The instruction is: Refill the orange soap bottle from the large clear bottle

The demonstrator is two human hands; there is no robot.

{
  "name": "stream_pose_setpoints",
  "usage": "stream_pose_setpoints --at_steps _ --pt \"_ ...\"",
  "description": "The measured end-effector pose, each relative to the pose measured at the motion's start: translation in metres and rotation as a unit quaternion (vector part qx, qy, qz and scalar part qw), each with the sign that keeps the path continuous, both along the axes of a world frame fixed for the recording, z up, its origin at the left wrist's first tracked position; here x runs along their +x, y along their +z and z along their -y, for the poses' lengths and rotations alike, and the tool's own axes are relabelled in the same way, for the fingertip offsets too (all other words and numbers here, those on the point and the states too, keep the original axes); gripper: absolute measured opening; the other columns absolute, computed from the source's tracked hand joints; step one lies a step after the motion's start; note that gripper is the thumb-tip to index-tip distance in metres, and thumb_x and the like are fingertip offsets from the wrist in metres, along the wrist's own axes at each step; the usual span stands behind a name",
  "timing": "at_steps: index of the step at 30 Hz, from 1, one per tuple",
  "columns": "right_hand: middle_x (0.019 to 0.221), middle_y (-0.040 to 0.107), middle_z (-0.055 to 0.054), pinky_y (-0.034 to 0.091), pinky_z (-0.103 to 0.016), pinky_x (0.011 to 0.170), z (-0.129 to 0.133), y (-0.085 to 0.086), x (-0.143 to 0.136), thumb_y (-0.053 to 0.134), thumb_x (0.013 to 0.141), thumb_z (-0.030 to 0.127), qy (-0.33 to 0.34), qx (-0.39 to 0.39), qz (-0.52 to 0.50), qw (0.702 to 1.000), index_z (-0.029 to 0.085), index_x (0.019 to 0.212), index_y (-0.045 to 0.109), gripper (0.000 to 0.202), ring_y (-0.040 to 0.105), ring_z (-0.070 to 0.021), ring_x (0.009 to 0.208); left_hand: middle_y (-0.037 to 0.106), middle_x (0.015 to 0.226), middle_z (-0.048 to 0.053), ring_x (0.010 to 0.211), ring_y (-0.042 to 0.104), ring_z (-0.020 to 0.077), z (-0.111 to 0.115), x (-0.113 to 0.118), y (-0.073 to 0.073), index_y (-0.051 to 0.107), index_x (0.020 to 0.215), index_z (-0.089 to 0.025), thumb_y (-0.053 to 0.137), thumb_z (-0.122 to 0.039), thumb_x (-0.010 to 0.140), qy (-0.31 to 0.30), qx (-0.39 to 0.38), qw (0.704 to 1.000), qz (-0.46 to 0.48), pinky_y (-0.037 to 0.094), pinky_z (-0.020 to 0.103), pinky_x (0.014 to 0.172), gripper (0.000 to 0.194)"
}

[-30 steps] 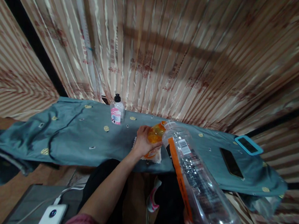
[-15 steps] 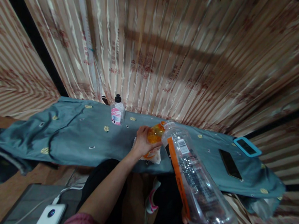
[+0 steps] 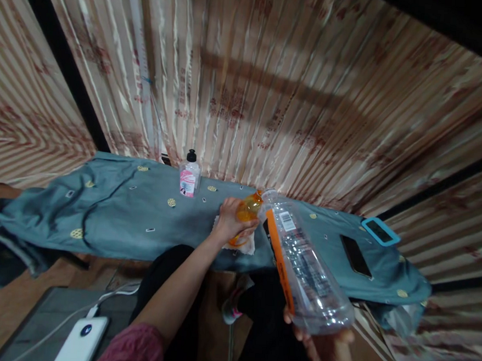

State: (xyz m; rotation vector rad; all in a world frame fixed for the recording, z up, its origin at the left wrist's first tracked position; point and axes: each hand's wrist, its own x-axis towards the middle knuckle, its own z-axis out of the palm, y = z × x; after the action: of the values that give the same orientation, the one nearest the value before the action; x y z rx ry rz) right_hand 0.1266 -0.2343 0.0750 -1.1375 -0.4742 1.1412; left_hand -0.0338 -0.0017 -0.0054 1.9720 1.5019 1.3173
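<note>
My left hand [image 3: 228,223] is wrapped round a small orange see-through bottle [image 3: 249,207], tilted over a white cloth [image 3: 245,244]. From below, my right hand [image 3: 324,346] holds the base of a large clear plastic bottle [image 3: 309,262] with an orange and black label. This bottle leans up and to the left, its neck at the orange bottle's mouth. Whether the two mouths touch I cannot tell. Further back and left stands a clear bottle with a pink label and black cap [image 3: 189,177].
The narrow table has a blue-green cloth [image 3: 127,216]. At its right lie a dark phone [image 3: 355,255] and a blue-framed device [image 3: 380,231]. A white power bank with a cable [image 3: 80,342] rests on a grey surface at lower left. A pleated curtain [image 3: 239,92] hangs behind.
The large bottle's base has risen and shifted left, and more of my right hand now shows beneath it. My left hand still grips the orange bottle. The view has shifted slightly.
</note>
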Motion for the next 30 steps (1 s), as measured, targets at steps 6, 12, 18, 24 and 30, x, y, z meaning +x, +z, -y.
stream_pose_setpoints --at_steps 6,12,18,24,30 --pt "0.072 0.072 -0.009 0.044 -0.016 0.047 -0.0013 -0.0043 -0.0011 0.091 0.037 0.077 -0.003 0.023 -0.004 1.000 0.018 0.090 0.072 0.081 0.055 -0.0092 0.048 0.063 0.099 0.004 0.102 0.059 0.0278 0.0002 -0.0034 0.0008 0.066 0.097 -0.020 0.089 -0.034 0.063 0.002 -0.005 1.000 0.009 0.050 0.044 0.093 0.044" --pt "0.072 0.072 -0.005 0.044 -0.015 0.045 -0.0005 -0.0033 -0.0012 0.090 0.037 0.078 -0.003 0.033 0.011 0.999 0.020 0.089 0.072 0.080 0.061 -0.0113 0.051 0.062 0.098 0.003 0.101 0.059 0.0266 0.0013 -0.0013 0.0001 0.067 0.098 -0.021 0.089 -0.032 0.062 0.004 0.003 1.000 0.022 0.050 0.044 0.094 0.043" --pt "0.073 0.073 -0.004 0.046 -0.016 0.045 -0.0005 -0.0042 0.0009 0.093 0.033 0.074 -0.007 0.013 -0.017 1.000 0.023 0.090 0.075 0.078 0.061 -0.0109 0.049 0.061 0.097 0.003 0.101 0.059 0.0274 0.0005 -0.0001 -0.0001 0.065 0.095 -0.021 0.090 -0.035 0.063 0.009 -0.001 1.000 0.011 0.049 0.045 0.094 0.043" --pt "0.072 0.073 -0.003 0.048 -0.017 0.044 -0.0018 -0.0010 -0.0024 0.093 0.028 0.074 -0.008 -0.001 -0.019 1.000 0.023 0.088 0.077 0.080 0.061 -0.0111 0.047 0.062 0.096 0.002 0.099 0.060 0.0265 0.0003 -0.0018 -0.0025 0.065 0.093 -0.022 0.090 -0.038 0.065 0.008 0.004 1.000 0.006 0.050 0.043 0.091 0.042" --pt "0.082 0.076 -0.002 0.047 -0.019 0.043 0.0006 -0.0083 0.0010 0.098 0.031 0.066 0.010 0.008 -0.065 0.998 0.026 0.100 0.070 0.085 0.070 -0.0185 0.057 0.062 0.095 0.002 0.099 0.060 0.0262 0.0028 -0.0025 -0.0025 0.065 0.094 -0.022 0.088 -0.039 0.066 -0.002 0.004 1.000 0.005 0.050 0.042 0.091 0.040"
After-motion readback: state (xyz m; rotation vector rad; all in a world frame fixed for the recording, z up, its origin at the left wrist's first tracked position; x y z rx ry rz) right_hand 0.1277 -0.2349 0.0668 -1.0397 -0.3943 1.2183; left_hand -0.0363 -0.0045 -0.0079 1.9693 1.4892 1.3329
